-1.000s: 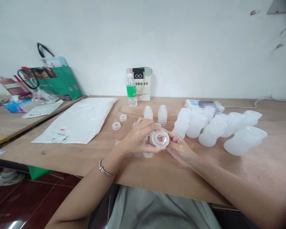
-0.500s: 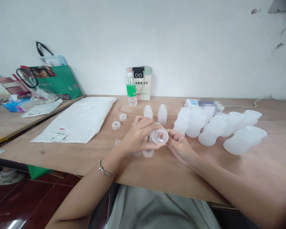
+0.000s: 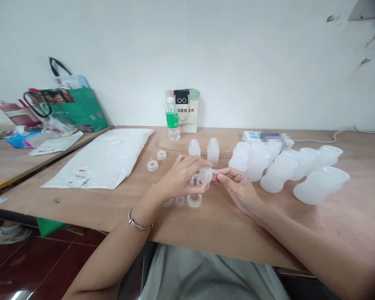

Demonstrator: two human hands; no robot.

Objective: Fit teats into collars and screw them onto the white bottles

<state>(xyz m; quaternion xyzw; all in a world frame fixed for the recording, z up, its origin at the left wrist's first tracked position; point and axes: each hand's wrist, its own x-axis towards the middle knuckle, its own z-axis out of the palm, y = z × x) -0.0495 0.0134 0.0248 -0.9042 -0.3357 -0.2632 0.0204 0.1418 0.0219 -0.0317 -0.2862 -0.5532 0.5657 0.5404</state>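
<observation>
Above the table, my left hand (image 3: 183, 175) is closed around a clear baby bottle collar ring (image 3: 206, 174), turned with its side to me. From the ring's right side a clear nipple (image 3: 214, 173) sticks out, and the fingertips of my right hand (image 3: 239, 189) pinch its tip. Under my left hand lie several clear rings, one of them a loose collar ring (image 3: 194, 201); others are partly hidden. Left of my hands sit two rings with nipples, a nearer one (image 3: 153, 166) and a farther one (image 3: 161, 155). Clear domed caps (image 3: 213, 151) stand behind my hands.
Several frosted wavy bottles (image 3: 278, 173) stand on the right, in front of a white box (image 3: 252, 136) with a cable. A water bottle (image 3: 173, 121) and a paper bag (image 3: 192, 110) are at the wall. Left lies a white plastic mailer (image 3: 103, 156); beyond it, a green bag (image 3: 81, 106).
The ring has turned from facing me to side-on, its nipple end now towards my right hand. My right fingers have moved slightly and now pinch the nipple's tip.
</observation>
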